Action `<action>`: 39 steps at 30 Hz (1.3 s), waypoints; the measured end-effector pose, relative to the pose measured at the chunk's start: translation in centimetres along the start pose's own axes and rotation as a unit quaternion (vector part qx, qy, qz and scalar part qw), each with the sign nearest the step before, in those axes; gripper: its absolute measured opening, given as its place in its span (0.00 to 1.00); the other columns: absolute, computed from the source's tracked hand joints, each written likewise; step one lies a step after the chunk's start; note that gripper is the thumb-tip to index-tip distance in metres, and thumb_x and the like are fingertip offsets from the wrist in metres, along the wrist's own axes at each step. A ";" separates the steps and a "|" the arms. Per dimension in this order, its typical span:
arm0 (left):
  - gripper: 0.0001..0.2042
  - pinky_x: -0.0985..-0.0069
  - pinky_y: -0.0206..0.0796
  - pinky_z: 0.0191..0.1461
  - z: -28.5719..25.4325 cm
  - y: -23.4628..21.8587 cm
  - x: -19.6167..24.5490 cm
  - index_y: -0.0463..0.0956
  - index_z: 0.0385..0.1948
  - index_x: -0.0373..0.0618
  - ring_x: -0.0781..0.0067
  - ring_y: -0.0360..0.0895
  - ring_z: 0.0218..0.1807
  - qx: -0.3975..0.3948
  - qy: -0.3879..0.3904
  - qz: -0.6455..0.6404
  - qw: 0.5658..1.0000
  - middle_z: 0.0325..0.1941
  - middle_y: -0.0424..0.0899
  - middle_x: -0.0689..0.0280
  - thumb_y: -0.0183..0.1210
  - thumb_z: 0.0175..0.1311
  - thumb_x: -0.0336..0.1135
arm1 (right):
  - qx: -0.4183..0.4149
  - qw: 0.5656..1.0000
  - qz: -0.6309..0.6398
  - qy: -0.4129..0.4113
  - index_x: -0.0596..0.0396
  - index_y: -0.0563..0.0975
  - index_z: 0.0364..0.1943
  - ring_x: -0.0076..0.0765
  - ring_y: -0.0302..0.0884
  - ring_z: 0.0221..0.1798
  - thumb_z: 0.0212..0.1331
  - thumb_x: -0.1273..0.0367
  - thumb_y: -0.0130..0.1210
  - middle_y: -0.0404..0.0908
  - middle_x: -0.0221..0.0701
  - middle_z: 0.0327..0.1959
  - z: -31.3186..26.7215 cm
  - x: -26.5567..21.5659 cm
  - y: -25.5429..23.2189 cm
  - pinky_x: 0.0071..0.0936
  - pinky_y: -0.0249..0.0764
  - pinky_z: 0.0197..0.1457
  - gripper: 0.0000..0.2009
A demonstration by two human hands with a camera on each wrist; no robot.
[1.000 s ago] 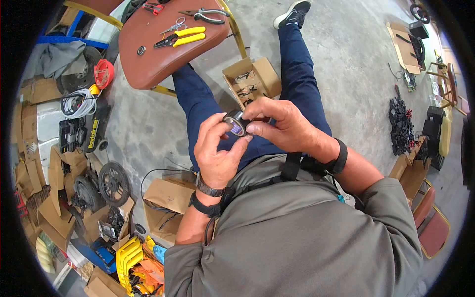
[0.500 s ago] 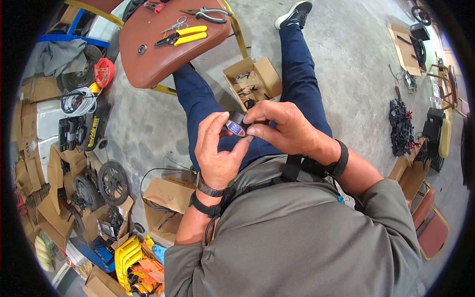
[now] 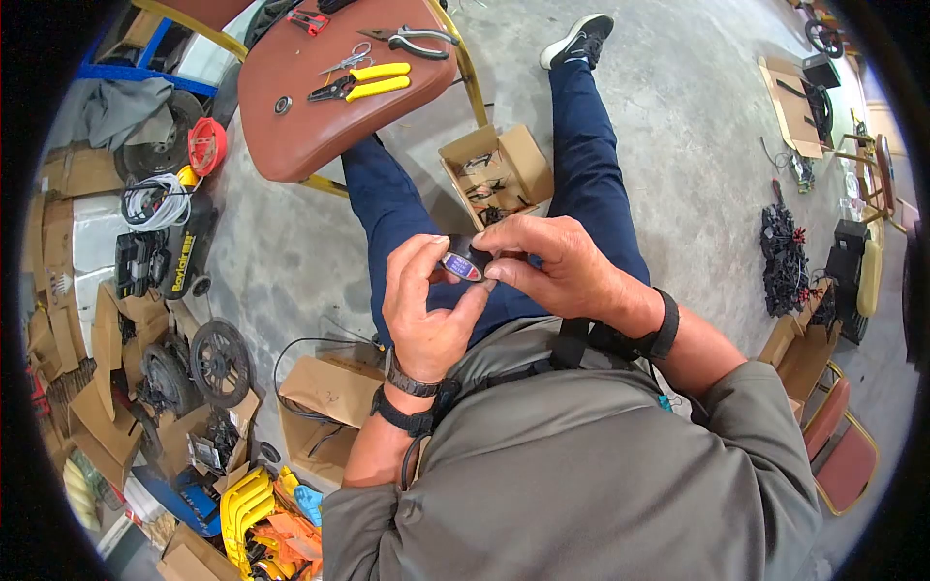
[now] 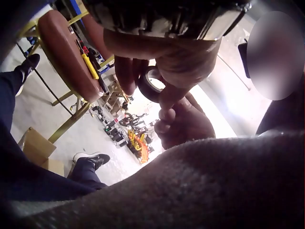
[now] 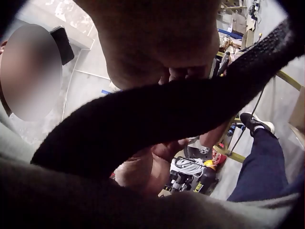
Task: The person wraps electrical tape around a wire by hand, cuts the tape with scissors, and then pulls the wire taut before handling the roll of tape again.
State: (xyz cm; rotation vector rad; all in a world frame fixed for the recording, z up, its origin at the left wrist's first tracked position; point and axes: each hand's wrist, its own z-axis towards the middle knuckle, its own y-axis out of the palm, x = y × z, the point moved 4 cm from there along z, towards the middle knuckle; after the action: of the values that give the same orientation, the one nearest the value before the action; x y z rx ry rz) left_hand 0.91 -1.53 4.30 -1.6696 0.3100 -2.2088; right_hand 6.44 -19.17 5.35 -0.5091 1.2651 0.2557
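Tape roll (image 3: 465, 261), black with a purple-and-white label too small to read, is sitting between both hands above the person's lap. Going from the left, yellow lettering on the black machine (image 3: 179, 257) on the floor is showing, but it is too blurred to make out. The left hand (image 3: 423, 300) is pinching the roll, its thumb and fingers curled against the left side. The right hand (image 3: 557, 263) is gripping the opposite side, fingertips pressed over the top edge. In the left wrist view the roll (image 4: 153, 85) is appearing as a dark ring held at the fingertips. Yellow-handled pliers (image 3: 360, 81) are lying on the brown chair seat (image 3: 291, 126) beyond the knees.
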 end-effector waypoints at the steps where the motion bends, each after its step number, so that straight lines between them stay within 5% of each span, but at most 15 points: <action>1: 0.32 0.75 0.81 0.48 0.0 0.0 0.0 0.73 0.58 0.38 0.70 0.80 0.50 0.002 0.004 -0.001 1.000 0.62 0.72 0.57 0.73 0.46 0.15 | 0.002 1.000 0.001 -0.001 0.58 0.79 0.46 0.44 0.88 0.39 0.57 0.77 0.65 0.86 0.39 0.35 0.0 0.1 0.0 0.33 0.82 0.41 0.13; 17: 0.33 0.78 0.79 0.42 -0.4 0.0 0.1 0.73 0.58 0.40 0.73 0.79 0.49 0.003 0.023 -0.006 1.000 0.65 0.71 0.57 0.74 0.46 0.16 | 0.018 0.998 -0.011 -0.061 0.57 0.80 0.39 0.49 0.87 0.40 0.55 0.76 0.67 0.86 0.39 0.35 -0.1 0.4 0.1 0.35 0.82 0.42 0.09; 26: 0.33 0.79 0.77 0.38 -0.2 0.2 -0.1 0.75 0.56 0.42 0.73 0.79 0.43 0.022 0.026 -0.013 0.999 0.59 0.76 0.56 0.76 0.43 0.18 | -0.009 1.000 -0.020 -0.013 0.58 0.79 0.40 0.48 0.86 0.40 0.56 0.77 0.65 0.85 0.37 0.35 -0.1 0.0 -0.1 0.35 0.81 0.42 0.08; 29: 0.32 0.78 0.78 0.43 -0.3 0.1 -0.3 0.74 0.58 0.41 0.74 0.78 0.50 -0.003 0.010 -0.014 1.000 0.64 0.72 0.57 0.74 0.46 0.16 | 0.004 0.999 -0.007 -0.037 0.58 0.79 0.39 0.47 0.87 0.40 0.57 0.78 0.64 0.85 0.38 0.36 0.0 -0.1 0.1 0.36 0.81 0.42 0.07; 39: 0.32 0.79 0.78 0.40 -0.4 0.2 -0.3 0.75 0.57 0.42 0.73 0.79 0.48 0.002 0.013 -0.010 1.000 0.62 0.73 0.58 0.75 0.45 0.18 | 0.004 0.997 0.011 -0.073 0.58 0.79 0.37 0.47 0.86 0.40 0.57 0.79 0.63 0.85 0.38 0.35 -0.1 0.7 0.3 0.36 0.81 0.42 0.06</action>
State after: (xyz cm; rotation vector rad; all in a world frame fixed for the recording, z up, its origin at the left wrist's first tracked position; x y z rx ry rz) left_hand 0.68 -1.58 3.83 -1.6499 0.2968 -2.2459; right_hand 6.46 -19.06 4.58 -0.4623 1.1302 0.3001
